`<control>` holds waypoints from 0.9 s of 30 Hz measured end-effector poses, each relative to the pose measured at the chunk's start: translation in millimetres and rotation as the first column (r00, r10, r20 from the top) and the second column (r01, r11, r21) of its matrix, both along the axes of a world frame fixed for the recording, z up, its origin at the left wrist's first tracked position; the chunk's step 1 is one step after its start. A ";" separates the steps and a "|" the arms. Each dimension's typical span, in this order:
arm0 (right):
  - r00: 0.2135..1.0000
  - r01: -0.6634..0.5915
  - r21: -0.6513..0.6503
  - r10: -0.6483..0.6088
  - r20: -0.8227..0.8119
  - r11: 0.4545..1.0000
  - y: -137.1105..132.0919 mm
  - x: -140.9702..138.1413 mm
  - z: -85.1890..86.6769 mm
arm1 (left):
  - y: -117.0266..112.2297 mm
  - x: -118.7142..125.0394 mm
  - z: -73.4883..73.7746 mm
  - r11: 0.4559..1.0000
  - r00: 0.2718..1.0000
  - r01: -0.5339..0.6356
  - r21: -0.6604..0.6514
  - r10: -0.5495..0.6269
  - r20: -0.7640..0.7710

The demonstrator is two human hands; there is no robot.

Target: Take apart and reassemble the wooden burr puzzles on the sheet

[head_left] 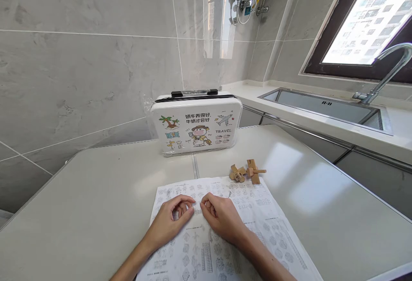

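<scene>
A large printed sheet [199, 246] covered with small diagrams and text lies flat on the table. My left hand [175, 216] rests on its upper middle, fingers loosely curled and thumb a little apart from them, with nothing held. Just right of it, my right hand [222, 216] also rests on the paper, fingers curled in toward the thumb; nothing shows in it. The two hands face each other with a narrow gap between. Beyond the right hand, at the sheet's far right corner, sit two small wooden interlocking puzzles: a compact one [237, 173] and one with a protruding stick [254, 171].
A white cartoon-printed case [198, 130] in clear plastic stands upright at the table's back against the tiled wall. To the right runs a counter with a sink [322, 105] and a tall tap [386, 74]. The white table [86, 212] has a seam down its middle.
</scene>
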State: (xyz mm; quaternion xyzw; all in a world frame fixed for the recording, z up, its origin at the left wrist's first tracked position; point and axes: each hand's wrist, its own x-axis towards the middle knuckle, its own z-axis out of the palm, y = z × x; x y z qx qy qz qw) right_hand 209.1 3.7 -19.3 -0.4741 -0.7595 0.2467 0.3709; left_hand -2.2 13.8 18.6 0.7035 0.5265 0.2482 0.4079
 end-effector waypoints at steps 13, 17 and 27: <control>1.000 0.004 0.009 -0.005 0.013 1.000 -0.1 -0.4 1.0 | 0.2 0.0 -1.2 1.000 1.000 0.005 -0.008 -0.005 0.005; 1.000 0.005 0.010 -0.005 0.014 1.000 -0.2 -0.5 0.6 | 0.1 0.3 -0.3 1.000 1.000 0.000 -0.005 0.000 0.009; 1.000 0.002 -0.004 -0.002 0.012 1.000 -0.2 -0.1 0.5 | -0.9 2.1 0.9 1.000 1.000 -0.008 0.014 0.007 0.025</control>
